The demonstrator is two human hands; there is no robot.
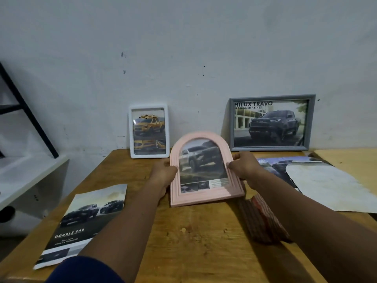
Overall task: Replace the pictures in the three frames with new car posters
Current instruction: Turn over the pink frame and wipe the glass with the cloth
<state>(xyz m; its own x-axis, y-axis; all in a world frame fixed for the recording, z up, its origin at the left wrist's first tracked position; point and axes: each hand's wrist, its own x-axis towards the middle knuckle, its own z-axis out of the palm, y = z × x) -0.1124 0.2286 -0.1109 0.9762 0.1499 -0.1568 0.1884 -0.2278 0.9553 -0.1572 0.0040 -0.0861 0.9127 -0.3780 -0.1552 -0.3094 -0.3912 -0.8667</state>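
A pink arched frame [204,198] with a grey pickup picture is tilted up over the middle of the wooden table [193,242]. My left hand [163,174] grips its left edge and my right hand [244,166] grips its right edge. A white frame [130,135] with a yellow truck picture leans on the wall at the back. To its right a grey landscape frame [271,149] showing a dark pickup also leans on the wall.
A loose car poster reading DOUBLE CAB [85,221] lies front left. Another poster [281,168] and a stained blank sheet [330,188] lie at the right. A checked red piece [263,217] lies under my right forearm. A white shelf [26,176] stands left of the table.
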